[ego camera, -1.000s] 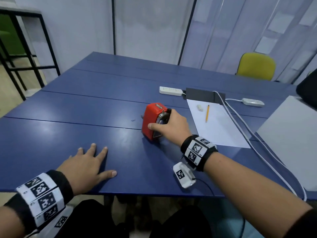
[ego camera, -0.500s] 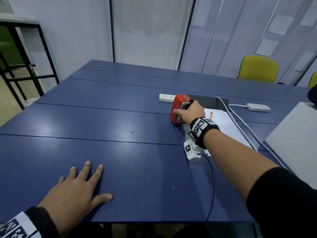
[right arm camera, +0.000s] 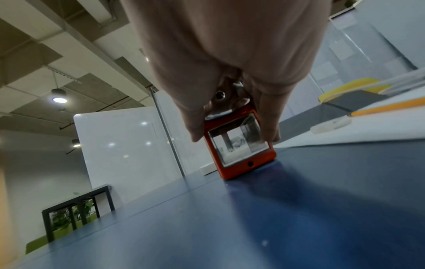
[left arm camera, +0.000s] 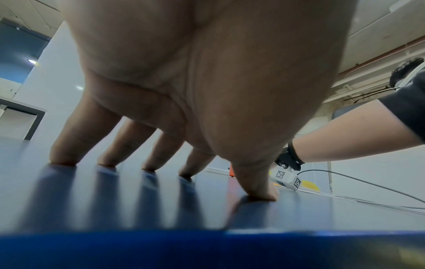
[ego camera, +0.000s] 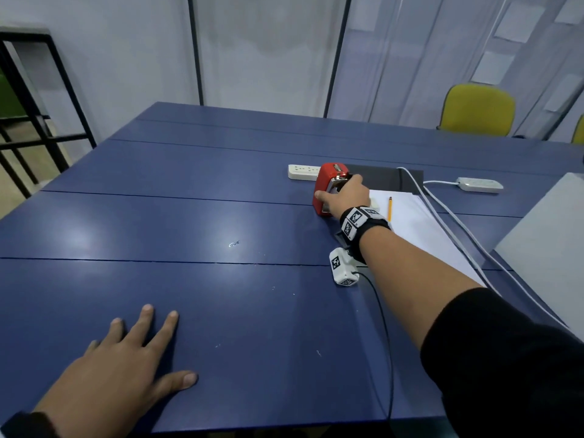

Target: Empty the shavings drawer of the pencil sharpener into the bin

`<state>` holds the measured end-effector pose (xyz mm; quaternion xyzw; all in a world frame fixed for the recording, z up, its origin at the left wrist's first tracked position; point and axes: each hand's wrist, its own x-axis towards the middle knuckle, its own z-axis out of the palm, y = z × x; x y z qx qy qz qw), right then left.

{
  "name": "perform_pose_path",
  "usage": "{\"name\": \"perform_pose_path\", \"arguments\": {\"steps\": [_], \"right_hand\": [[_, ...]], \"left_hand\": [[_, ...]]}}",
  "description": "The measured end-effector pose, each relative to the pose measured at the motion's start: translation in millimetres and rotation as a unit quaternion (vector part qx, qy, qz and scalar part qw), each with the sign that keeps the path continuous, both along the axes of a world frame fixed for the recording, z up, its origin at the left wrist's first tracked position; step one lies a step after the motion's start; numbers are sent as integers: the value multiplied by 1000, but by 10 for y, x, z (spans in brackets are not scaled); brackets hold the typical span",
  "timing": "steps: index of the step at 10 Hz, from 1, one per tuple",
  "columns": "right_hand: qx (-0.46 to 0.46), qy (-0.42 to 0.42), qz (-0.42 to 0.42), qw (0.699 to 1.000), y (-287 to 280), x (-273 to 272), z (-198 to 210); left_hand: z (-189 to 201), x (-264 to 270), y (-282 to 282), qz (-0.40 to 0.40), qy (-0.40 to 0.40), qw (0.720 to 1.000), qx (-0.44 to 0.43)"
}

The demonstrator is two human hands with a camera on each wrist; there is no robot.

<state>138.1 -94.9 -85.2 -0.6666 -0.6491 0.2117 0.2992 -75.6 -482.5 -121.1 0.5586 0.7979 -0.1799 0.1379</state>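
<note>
On the blue table [ego camera: 158,216], right-hand fingers [right arm camera: 268,116] flank the pencil sharpener [right arm camera: 241,145].

The red pencil sharpener [ego camera: 328,188] stands upright on the far right part of the blue table [ego camera: 189,216], just left of a white sheet. Its clear shavings drawer [right arm camera: 239,139] sits closed in the near face (contents hard to make out), below a chrome fitting, with a small round hole underneath.
</note>
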Motion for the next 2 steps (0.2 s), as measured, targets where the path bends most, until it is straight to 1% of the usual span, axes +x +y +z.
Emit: {"name": "perform_pose_path", "arguments": {"steps": [1,2], "right_hand": [[-51,14,15,998,-117,66,93],[-80,35,26,996,-199,141,203]], "left_hand": [[1,-47,53,16,-9,1000,-10],[118,28,29,10,-17,999,-40]]}}
